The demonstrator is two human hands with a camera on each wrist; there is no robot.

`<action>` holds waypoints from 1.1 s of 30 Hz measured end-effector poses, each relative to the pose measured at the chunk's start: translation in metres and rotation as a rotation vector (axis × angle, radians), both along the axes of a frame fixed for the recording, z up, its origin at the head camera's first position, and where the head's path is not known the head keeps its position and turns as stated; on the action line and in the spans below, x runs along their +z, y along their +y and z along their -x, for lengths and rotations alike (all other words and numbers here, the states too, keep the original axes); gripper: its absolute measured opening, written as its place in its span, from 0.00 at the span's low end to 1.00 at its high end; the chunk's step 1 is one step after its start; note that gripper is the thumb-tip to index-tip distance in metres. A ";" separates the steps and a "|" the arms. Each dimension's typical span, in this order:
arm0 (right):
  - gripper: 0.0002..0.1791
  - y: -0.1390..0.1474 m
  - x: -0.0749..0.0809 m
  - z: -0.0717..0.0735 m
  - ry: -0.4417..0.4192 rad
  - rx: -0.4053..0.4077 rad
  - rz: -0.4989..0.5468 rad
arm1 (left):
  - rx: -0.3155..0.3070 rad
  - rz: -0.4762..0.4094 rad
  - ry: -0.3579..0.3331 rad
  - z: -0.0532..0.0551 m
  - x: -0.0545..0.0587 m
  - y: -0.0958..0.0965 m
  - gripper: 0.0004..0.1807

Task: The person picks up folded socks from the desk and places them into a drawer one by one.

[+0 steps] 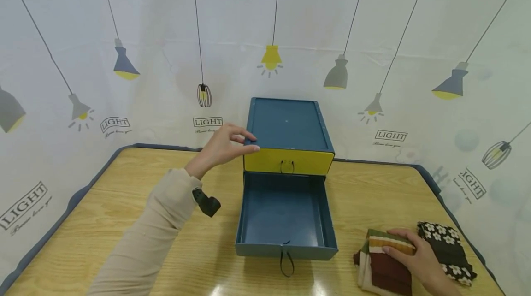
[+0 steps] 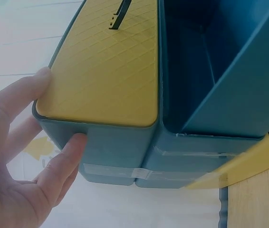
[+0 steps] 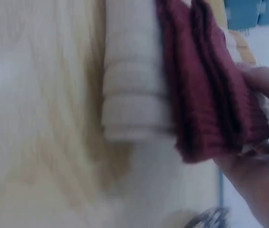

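A two-tier blue drawer unit (image 1: 286,123) stands at the table's back, its upper yellow drawer front (image 1: 265,161) flush and its blue lower drawer (image 1: 286,253) pulled out and empty. My left hand (image 1: 226,146) rests at the unit's top left front corner, fingers lightly bent; the left wrist view shows fingertips on two faces of that corner. At the right, my right hand (image 1: 419,259) grips a folded striped cloth (image 1: 390,273) in maroon, cream, ochre and green. Beneath its maroon folds (image 3: 206,85) lies a beige folded layer (image 3: 134,95).
A folded black cloth with white flowers (image 1: 445,250) lies just right of my right hand. Black loop handles (image 1: 287,263) hang from the drawers. A curtain printed with lamps (image 1: 265,19) surrounds the wooden table (image 1: 166,259).
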State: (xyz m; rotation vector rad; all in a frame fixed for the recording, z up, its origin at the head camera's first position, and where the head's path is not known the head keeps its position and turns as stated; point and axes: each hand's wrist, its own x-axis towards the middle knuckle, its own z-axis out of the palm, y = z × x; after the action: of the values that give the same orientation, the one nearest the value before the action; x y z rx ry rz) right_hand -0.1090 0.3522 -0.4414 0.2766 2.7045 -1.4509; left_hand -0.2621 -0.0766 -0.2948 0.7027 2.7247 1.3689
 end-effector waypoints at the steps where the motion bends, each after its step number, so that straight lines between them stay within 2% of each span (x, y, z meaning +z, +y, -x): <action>1: 0.31 -0.003 0.002 -0.001 0.021 -0.002 0.008 | 0.000 -0.001 -0.002 0.000 0.000 0.000 0.16; 5: 0.27 -0.015 0.012 -0.003 0.137 0.033 0.014 | -0.001 -0.001 0.004 0.000 -0.001 -0.001 0.15; 10: 0.22 -0.026 0.031 -0.003 0.272 0.104 -0.094 | -0.012 0.000 0.020 0.002 -0.003 -0.001 0.15; 12: 0.22 -0.027 0.042 -0.002 0.276 0.133 -0.081 | -0.016 0.001 0.023 0.003 -0.004 -0.001 0.15; 17: 0.20 -0.027 0.079 0.003 0.231 0.203 0.044 | -0.020 -0.006 0.029 0.002 -0.004 -0.001 0.15; 23: 0.19 -0.038 0.125 0.015 0.344 0.295 -0.025 | -0.015 -0.005 0.033 0.001 -0.002 -0.002 0.15; 25: 0.19 -0.046 0.137 0.020 0.364 0.339 -0.003 | -0.012 -0.003 0.031 0.001 -0.002 -0.002 0.15; 29: 0.18 -0.071 0.153 0.034 0.328 0.409 0.074 | -0.007 -0.002 0.025 0.001 -0.002 -0.002 0.15; 33: 0.17 -0.102 0.155 0.050 0.236 0.473 0.159 | -0.010 -0.007 0.024 0.001 -0.002 -0.001 0.15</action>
State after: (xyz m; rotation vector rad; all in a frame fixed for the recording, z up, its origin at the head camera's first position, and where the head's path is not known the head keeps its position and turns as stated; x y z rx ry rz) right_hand -0.1590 0.2503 -0.2861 -0.5372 2.5423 -1.6060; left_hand -0.2627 -0.0772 -0.2966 0.7367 2.7324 1.3772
